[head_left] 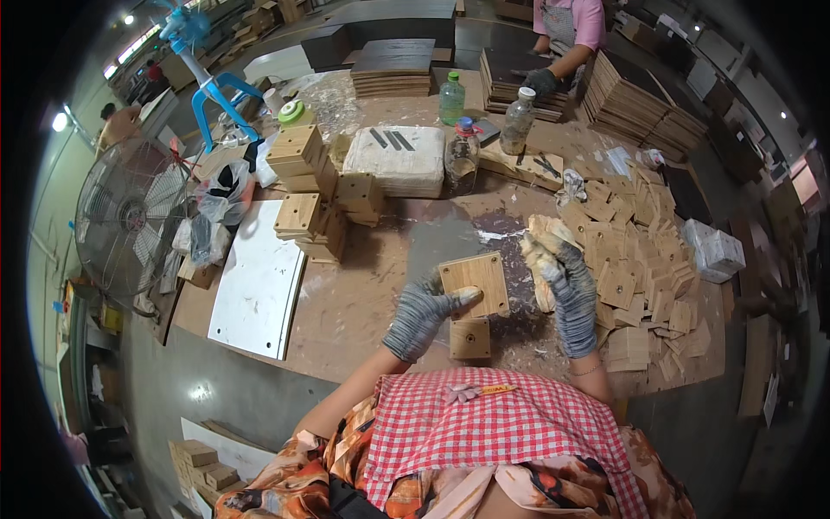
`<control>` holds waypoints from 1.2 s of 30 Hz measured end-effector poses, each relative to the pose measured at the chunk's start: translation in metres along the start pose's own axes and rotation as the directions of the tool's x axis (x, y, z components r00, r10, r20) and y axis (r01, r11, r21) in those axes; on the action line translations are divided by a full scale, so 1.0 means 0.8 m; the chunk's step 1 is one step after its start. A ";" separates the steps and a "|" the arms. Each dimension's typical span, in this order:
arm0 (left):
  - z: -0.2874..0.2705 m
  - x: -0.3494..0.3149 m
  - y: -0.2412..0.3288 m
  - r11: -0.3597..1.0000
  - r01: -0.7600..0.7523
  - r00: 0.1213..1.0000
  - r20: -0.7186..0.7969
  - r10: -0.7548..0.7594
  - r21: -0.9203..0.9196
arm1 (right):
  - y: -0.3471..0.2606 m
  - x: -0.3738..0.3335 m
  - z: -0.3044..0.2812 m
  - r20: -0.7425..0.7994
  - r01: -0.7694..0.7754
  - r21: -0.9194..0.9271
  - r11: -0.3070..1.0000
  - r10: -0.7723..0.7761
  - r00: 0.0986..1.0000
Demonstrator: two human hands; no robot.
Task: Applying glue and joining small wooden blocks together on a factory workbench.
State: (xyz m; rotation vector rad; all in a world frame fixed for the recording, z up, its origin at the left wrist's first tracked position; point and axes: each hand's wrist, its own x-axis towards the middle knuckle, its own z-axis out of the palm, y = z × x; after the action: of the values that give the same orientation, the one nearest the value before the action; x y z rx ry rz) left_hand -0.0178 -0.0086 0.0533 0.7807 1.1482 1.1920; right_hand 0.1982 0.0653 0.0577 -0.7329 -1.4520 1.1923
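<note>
My left hand (424, 316), in a grey striped glove, grips a square wooden plate (484, 281) with its thumb laid over the top face. The plate has small holes near its corners. Just below it, nearer my body, sits another square wooden piece (469, 339) with a dark hole in its middle. My right hand (572, 298), gloved alike, is closed round a cream-coloured rag (546, 238) that bunches out past the fingers, apart from the plate. Right of that hand spreads a loose heap of wooden plates (618, 281).
Stacked wooden blocks (303, 216) stand left of centre beside a white panel (257, 277). Behind are a cloth-wrapped block (395, 162), a green bottle (451, 99) and a clear bottle (518, 123). A large fan (131, 216) is at left. Across the table a co-worker (571, 39) handles stacked boards.
</note>
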 end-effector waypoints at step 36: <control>0.010 0.016 0.014 0.998 -0.069 0.997 0.029 0.069 0.005 | -0.014 -0.010 0.018 0.155 0.275 -0.441 0.854 -0.230 0.961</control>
State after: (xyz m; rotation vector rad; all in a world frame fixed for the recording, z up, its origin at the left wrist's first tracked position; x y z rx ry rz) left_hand -0.0138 0.0072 0.0625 0.8454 1.1096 1.2317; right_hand 0.1884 0.0501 0.0667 -0.7755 -1.8814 0.6893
